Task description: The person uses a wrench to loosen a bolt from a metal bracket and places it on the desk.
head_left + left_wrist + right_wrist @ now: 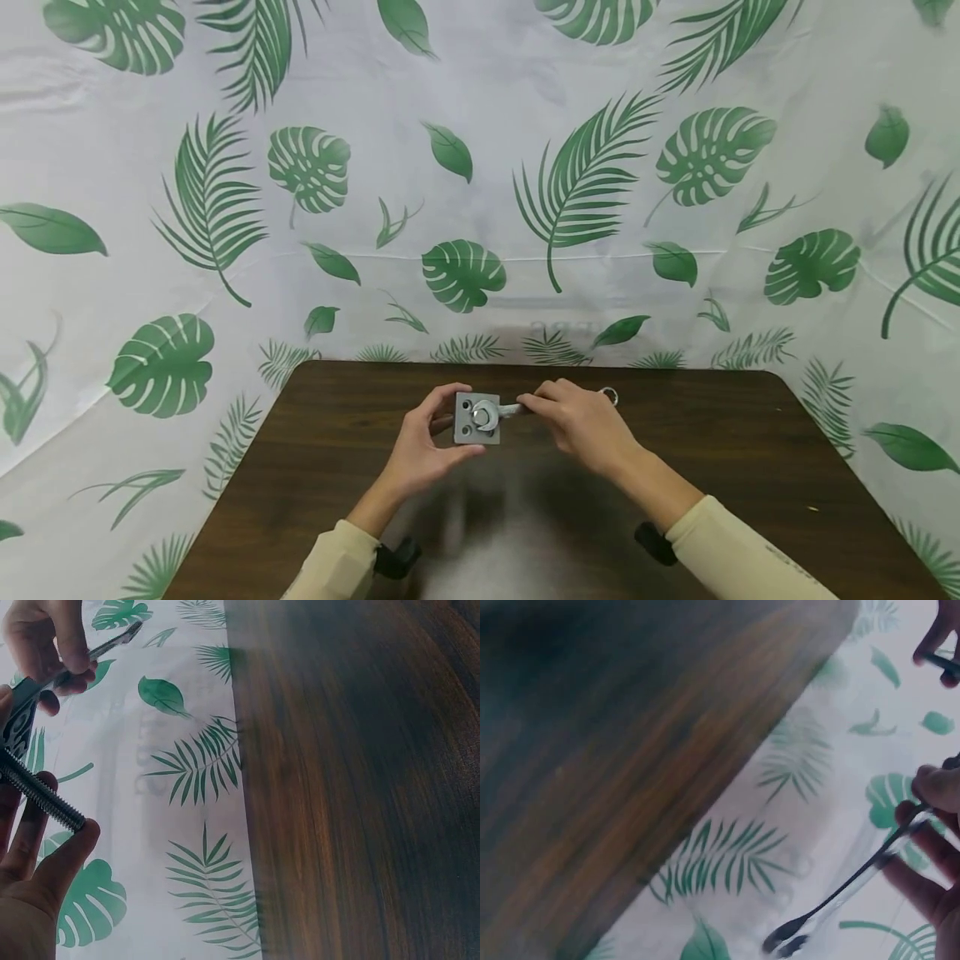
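My left hand holds a grey square metal plate with round holes, gripping its edges between thumb and fingers. At the plate's middle is a bolt head. In the left wrist view the bolt's threaded shank sticks out of the plate, its end near a fingertip. My right hand pinches the shaft of a combination wrench. In the head view the wrench's open end surrounds the bolt head, and its ring end shows beyond the right hand. The palm side of that hand is hidden there.
Both hands are above a dark brown wooden table. A white cloth with green leaves hangs behind and beside it. Dark straps sit at both wrists. A small yellow speck lies on the table's right part.
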The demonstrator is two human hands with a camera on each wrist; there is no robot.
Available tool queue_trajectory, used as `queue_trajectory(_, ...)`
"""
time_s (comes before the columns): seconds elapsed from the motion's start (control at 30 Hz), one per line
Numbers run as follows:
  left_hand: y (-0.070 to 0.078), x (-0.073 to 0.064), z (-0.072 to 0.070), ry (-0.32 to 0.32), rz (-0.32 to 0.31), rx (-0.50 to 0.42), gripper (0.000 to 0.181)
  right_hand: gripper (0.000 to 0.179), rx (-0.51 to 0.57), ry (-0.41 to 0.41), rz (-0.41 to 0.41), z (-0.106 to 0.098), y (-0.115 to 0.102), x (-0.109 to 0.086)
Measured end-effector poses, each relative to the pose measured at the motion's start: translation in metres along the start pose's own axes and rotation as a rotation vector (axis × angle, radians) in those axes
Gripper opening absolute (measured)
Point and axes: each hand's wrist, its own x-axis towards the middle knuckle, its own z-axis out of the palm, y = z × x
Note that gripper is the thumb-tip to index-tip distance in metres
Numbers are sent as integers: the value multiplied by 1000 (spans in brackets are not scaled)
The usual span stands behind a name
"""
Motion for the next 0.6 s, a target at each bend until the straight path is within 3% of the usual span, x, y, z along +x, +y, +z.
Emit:
queue_trajectory(0.23,-2,1,0,-42,17,-33,69,49,-104,-31,-119,1,16,14)
queue_trajectory(0.43,-6,1,3,-97,14,-69,71,41,-142,11,-221,0,27,30)
queue_trajectory(0.6,-10,0,4,-97,0,-84,71,38,-160,46,-286,-1,29,38)
